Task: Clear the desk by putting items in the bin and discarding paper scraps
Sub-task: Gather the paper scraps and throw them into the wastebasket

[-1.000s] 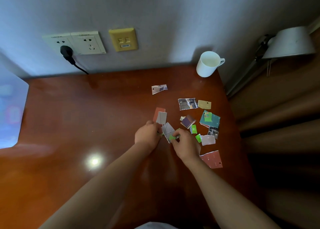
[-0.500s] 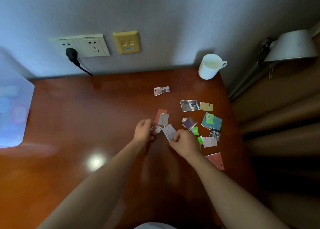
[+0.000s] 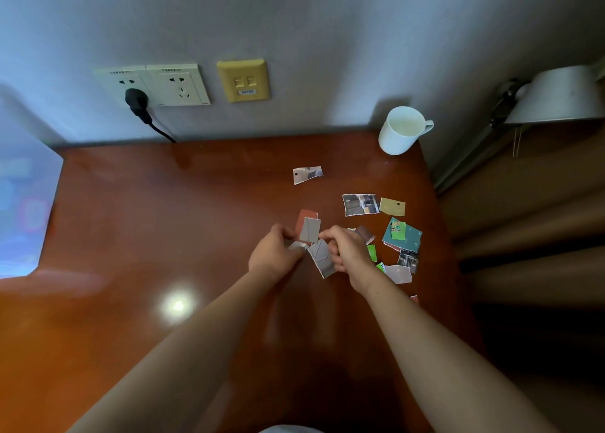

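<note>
Several torn paper scraps lie on the right half of the reddish wooden desk [image 3: 163, 223]. My left hand [image 3: 275, 252] pinches a small pale scrap [image 3: 297, 245]. My right hand [image 3: 348, 252] holds a grey scrap [image 3: 322, 257] between thumb and fingers. Just beyond the hands a grey scrap [image 3: 310, 229] overlaps a red one [image 3: 306, 215]. Further right lie a teal scrap [image 3: 404, 238], a yellow scrap [image 3: 392, 207], a photo scrap [image 3: 360, 204] and green bits [image 3: 372, 252]. One scrap [image 3: 307, 174] lies apart, nearer the wall. No bin is in view.
A white mug [image 3: 401, 131] stands at the desk's back right corner. A lamp shade [image 3: 559, 95] hangs beyond the right edge. Wall sockets with a black plug [image 3: 137, 100] and a yellow panel [image 3: 244, 81] sit above the desk. A lit screen [image 3: 23, 203] stands at left.
Both hands have shifted slightly away from me toward the grey-and-red scraps. The right hand has taken up the grey scrap, and the green bit it pinched before is no longer visible in it.
</note>
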`<state>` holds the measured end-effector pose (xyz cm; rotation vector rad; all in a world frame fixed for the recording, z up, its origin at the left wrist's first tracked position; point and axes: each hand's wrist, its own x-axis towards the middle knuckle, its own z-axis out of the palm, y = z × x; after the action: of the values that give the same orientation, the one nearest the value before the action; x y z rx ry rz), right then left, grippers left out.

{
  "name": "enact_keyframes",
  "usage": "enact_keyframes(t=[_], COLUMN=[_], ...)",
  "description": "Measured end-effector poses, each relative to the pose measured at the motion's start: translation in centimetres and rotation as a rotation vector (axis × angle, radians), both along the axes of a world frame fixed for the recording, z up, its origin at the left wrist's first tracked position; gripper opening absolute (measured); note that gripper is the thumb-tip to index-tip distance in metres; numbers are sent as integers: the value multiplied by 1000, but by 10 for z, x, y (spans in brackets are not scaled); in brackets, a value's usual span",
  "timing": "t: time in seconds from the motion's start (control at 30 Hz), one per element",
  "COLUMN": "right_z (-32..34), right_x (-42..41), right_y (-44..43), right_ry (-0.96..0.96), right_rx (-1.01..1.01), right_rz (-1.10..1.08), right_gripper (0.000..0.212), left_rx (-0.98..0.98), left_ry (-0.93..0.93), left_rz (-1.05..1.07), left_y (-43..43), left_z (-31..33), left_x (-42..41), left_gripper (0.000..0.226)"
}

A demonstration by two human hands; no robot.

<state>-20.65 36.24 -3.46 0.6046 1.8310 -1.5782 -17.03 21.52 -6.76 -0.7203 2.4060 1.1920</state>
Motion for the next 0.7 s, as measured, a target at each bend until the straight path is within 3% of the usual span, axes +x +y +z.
enact_keyframes(t=[0.07,0.17,0.43,0.6,0.7], right_z=[0,-1,-7,-4,-2], right_x=[-2,-2,3,-1,-5], right_y=[-2,-3,-4,-5,-6], right_ry=[9,23,34,60,66], right_rx=[33,91,146,132,106], right_rz=[23,43,69,56,40], right_gripper=[7,12,11,17,22], left_rx=[-166,-282,-247,-33,180], left_ry=[-7,16,-1,15,39], left_rz=[-109,-165,-170,-140,4], left_y=[0,4,-3,-5,-7], left_z=[-1,-2,0,-6,-4], left_x=[1,-2,-7,-9,-10], left_gripper=[41,33,22,21,22])
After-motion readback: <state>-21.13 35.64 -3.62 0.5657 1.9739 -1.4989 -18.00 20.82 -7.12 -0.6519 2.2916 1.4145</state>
